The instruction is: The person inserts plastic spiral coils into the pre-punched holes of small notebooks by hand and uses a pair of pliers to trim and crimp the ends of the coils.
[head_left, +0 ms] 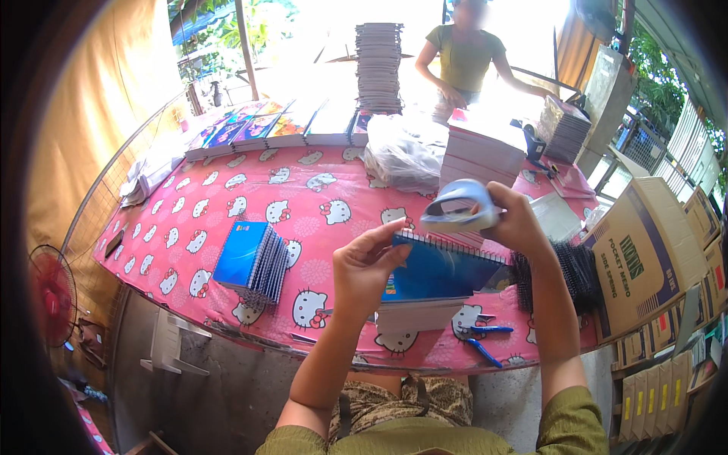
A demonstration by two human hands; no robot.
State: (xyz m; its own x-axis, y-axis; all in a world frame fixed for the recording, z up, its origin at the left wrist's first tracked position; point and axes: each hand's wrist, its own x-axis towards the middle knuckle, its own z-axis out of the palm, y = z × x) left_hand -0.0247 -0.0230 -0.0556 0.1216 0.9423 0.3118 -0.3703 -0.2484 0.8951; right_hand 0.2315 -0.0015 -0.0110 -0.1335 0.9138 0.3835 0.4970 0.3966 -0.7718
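My left hand [369, 269] pinches the upper left corner of a blue spiral-bound notebook [436, 273], thumb on its cover. Dark wire coils run along the notebook's top edge. Beneath it is a block of white pages [419, 317]. Just above the coils, my right hand [513, 216] grips a rounded light-blue and white object [461, 206] with a loop-like opening; I cannot make out its exact kind. Blue-handled pliers [485, 331] lie near the table's front edge. To the left stands a neat stack of blue spiral notebooks [250, 262].
A pink patterned cloth covers the table [334, 178]. Black spiral coils [565, 277] lie right, beside a cardboard box [641, 258]. A plastic bag [402, 155] and tall paper stack [481, 155] stand behind my hands. Another person [464, 61] stands across the table. A fan [53, 292] is left.
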